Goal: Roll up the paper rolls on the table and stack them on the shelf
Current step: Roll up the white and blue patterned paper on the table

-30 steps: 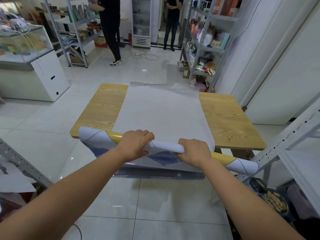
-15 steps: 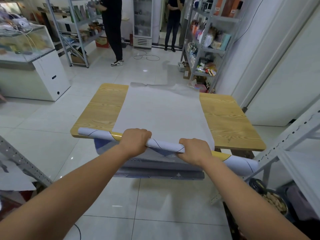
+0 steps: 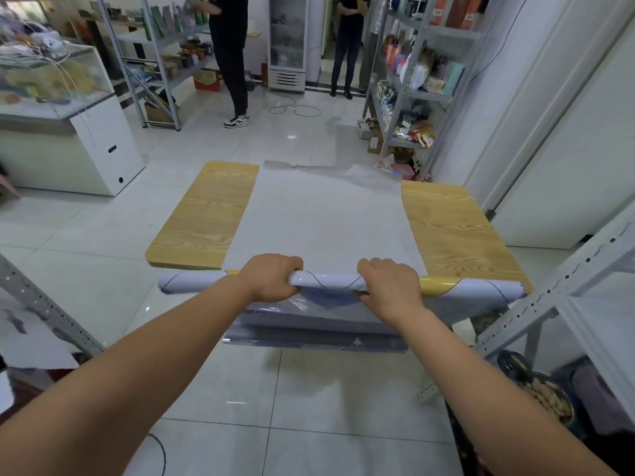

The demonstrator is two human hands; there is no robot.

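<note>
Two hands, left hand point(image 3: 271, 278) and right hand point(image 3: 388, 286), clasp the glossy white-and-yellow paper roll point(image 3: 326, 280), spaced seemingly for even winding

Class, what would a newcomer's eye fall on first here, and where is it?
The left hand and right hand grip a partly rolled paper roll at the near edge of the wooden table. Beyond it, the pale unrolled sheet covers the table's middle strip.
</note>
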